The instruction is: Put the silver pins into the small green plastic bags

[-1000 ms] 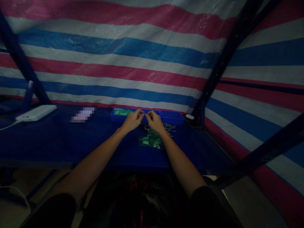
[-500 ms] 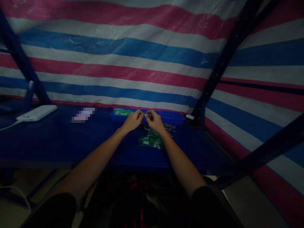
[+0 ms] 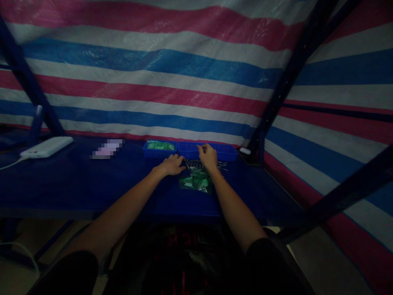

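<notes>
My left hand [image 3: 173,164] rests low over the blue table with its fingers stretched out and apart. Its fingertips are beside a pile of small dark and silvery metal parts [image 3: 194,164]. My right hand [image 3: 208,157] is raised at the front of a long blue tray [image 3: 227,152], thumb and fingertips pinched together; whatever they hold is too small to make out. Below the pile lie clear bags of green and whitish pieces [image 3: 195,182]. A shorter blue tray [image 3: 159,153], left of the long one, contains green packets [image 3: 160,145].
A white power bank [image 3: 47,146] with a cable lies at the far left of the table. A blurred pink-and-lilac item [image 3: 108,149] is nearer the middle. Blue posts [image 3: 281,78] and striped sheeting [image 3: 147,94] close in the back and right. A small white case [image 3: 245,151] sits at the back right.
My hands were together on a small whitish piece in front of the trays. They have parted: the left came down toward the metal parts and opened, the right moved right, still pinched.
</notes>
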The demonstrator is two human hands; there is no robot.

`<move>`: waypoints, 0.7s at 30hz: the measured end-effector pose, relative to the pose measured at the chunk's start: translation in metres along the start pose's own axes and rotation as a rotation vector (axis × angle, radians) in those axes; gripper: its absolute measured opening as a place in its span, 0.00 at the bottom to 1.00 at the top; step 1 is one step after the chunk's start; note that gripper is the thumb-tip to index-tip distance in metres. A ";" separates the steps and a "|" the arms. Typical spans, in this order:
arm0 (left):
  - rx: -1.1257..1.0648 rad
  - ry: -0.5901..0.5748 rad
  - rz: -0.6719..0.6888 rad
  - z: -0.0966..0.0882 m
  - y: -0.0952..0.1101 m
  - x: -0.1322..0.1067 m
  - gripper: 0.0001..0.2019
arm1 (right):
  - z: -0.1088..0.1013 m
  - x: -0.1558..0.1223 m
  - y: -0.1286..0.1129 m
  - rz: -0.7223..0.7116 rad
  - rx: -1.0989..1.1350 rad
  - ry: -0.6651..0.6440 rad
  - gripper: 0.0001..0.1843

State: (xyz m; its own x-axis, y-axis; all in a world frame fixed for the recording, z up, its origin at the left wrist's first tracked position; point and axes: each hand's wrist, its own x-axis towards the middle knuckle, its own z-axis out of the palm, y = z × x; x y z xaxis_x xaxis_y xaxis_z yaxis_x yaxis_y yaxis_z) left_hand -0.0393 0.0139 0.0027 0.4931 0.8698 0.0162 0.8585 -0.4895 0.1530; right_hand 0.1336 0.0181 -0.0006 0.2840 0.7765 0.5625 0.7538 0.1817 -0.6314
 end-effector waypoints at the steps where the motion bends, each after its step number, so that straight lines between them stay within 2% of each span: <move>1: 0.002 -0.015 -0.004 -0.001 0.001 -0.002 0.21 | 0.000 0.001 0.002 0.011 -0.007 0.008 0.16; 5: 0.020 -0.017 0.001 -0.003 0.003 -0.004 0.21 | 0.001 0.002 0.006 0.033 -0.033 0.027 0.16; 12: 0.070 0.078 -0.031 -0.001 0.001 -0.001 0.21 | 0.001 0.004 0.007 0.051 -0.050 0.010 0.16; 21: 0.040 0.090 -0.058 -0.006 0.001 -0.005 0.15 | 0.001 0.005 0.008 0.086 -0.066 -0.022 0.13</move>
State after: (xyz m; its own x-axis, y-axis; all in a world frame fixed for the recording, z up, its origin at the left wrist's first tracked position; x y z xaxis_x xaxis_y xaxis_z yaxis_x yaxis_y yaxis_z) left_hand -0.0416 0.0089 0.0085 0.4293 0.8979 0.0974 0.8910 -0.4387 0.1171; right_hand 0.1405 0.0242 -0.0029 0.3368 0.8006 0.4956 0.7651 0.0741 -0.6397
